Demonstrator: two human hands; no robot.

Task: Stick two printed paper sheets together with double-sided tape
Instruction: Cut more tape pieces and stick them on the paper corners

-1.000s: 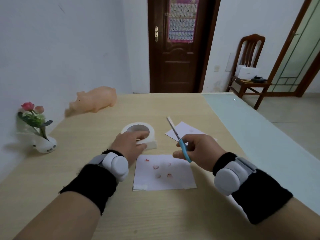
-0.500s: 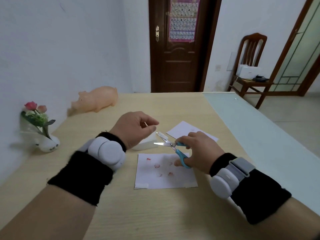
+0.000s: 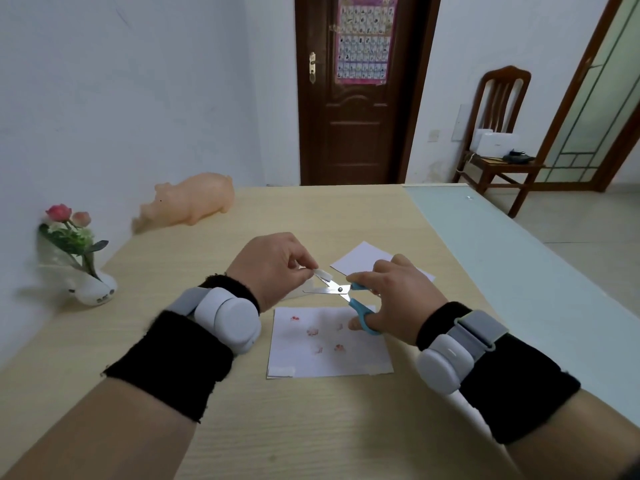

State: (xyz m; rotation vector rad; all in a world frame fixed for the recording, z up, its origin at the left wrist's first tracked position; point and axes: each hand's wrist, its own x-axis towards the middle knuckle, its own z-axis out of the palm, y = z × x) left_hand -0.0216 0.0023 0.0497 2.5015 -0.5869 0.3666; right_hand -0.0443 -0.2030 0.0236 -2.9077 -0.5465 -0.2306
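A white sheet with small red prints lies flat on the wooden table, with bits of tape at its two near corners. A second white sheet lies beyond it, partly hidden by my right hand. My left hand pinches a short white strip of tape above the table. My right hand grips blue-handled scissors, whose blades are spread around the strip. The tape roll is almost wholly hidden behind my left hand.
A peach toy pig lies at the far left of the table. A small white vase with flowers stands against the left wall. A pale glass strip runs along the table's right side. A wooden chair stands beyond.
My left hand left the tape roll and rose, pulling out a strip. My right hand swung the scissors from upright to level and brought the spread blades to the strip.
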